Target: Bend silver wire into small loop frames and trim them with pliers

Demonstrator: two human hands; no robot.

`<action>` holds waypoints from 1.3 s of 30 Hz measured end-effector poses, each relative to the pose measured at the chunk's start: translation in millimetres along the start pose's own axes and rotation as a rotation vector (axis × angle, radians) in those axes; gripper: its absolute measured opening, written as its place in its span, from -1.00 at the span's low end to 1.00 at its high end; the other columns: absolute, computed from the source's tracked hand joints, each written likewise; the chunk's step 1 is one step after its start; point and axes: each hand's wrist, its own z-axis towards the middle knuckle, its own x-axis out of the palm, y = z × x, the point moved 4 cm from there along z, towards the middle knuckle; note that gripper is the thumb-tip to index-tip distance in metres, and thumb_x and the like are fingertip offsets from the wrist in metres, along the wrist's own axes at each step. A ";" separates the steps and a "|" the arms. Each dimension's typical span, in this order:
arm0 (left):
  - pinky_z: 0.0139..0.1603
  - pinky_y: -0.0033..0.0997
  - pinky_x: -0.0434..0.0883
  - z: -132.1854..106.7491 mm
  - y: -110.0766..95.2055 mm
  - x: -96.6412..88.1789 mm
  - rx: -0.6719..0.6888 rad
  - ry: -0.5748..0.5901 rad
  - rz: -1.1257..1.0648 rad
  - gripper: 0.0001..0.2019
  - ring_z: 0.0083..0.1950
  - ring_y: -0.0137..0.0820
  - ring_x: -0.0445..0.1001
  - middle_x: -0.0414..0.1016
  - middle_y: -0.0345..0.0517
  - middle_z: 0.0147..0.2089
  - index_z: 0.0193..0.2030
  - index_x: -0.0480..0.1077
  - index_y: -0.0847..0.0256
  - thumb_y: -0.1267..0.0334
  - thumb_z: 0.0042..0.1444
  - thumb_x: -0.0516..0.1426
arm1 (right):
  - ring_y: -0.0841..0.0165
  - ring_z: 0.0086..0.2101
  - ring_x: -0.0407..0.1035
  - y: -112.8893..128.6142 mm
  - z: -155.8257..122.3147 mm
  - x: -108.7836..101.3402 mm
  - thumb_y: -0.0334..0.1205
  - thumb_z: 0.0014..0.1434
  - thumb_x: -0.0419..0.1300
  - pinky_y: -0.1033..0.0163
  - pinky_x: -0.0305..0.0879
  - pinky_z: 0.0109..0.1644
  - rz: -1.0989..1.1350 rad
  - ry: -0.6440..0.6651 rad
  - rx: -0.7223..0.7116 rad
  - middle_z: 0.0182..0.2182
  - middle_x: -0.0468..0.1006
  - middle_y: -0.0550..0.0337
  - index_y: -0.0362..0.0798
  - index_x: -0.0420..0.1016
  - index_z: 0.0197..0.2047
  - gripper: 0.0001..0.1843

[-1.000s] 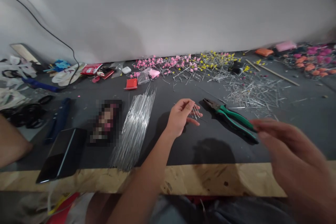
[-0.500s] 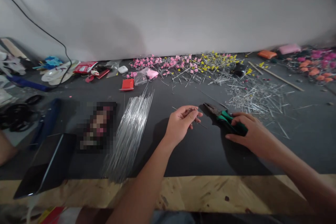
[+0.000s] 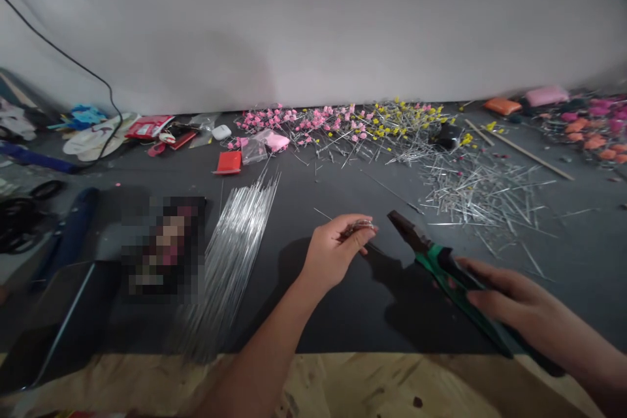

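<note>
My left hand (image 3: 336,248) is closed in a pinch around a thin metal wire (image 3: 323,214), whose end sticks out to the left; a small coiled bit shows at the fingertips. Held in my right hand (image 3: 514,300) is a pair of pliers (image 3: 438,261) with green and black handles. Its dark jaws point up and left, toward my left hand but apart from it. Left of my left hand lies a bundle of straight silvery wires (image 3: 240,235). A loose pile of short wire pieces (image 3: 482,192) lies beyond the pliers.
Along the wall lie many wires with pink tips (image 3: 313,121) and yellow tips (image 3: 406,119). A red packet (image 3: 228,162), a white case (image 3: 221,132) and a wooden stick (image 3: 533,155) lie nearby. At the left are a dark phone-like slab (image 3: 63,320) and black scissors (image 3: 24,215).
My right hand has lifted the pliers off the table and drawn them nearer, handles now spread. My left hand keeps its pinch. The view has shifted slightly.
</note>
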 end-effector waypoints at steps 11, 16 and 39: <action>0.01 -0.33 0.41 0.0 -12.3 5.1 0.545 0.029 0.447 -0.79 -0.04 -0.40 0.47 0.54 -0.11 -0.14 -0.16 0.46 0.15 0.41 0.10 0.08 | 0.02 -0.09 0.40 -23.7 -28.6 24.0 0.04 -0.10 0.16 0.05 0.37 -0.07 0.296 0.117 0.191 -0.08 0.52 0.04 0.03 0.45 0.00 -0.43; 0.05 -0.21 0.39 -4.2 -13.8 8.7 0.698 0.083 0.528 -0.73 0.06 -0.35 0.39 0.50 -0.06 -0.06 -0.11 0.42 0.15 0.47 0.11 0.02 | 0.03 -0.05 0.37 -26.1 -28.4 25.2 -0.04 -0.11 0.23 0.04 0.31 0.01 0.375 0.220 0.189 -0.06 0.51 0.08 0.05 0.46 -0.01 -0.47; 0.04 -0.18 0.39 -5.5 -11.9 9.7 0.716 0.075 0.578 -0.72 0.06 -0.35 0.39 0.49 -0.08 -0.06 -0.09 0.42 0.12 0.47 0.10 0.04 | 0.18 -0.16 0.41 -16.4 -28.5 29.9 -0.13 -0.03 0.08 0.11 0.33 -0.06 0.193 0.297 0.121 -0.16 0.54 0.07 -0.03 0.42 0.01 -0.50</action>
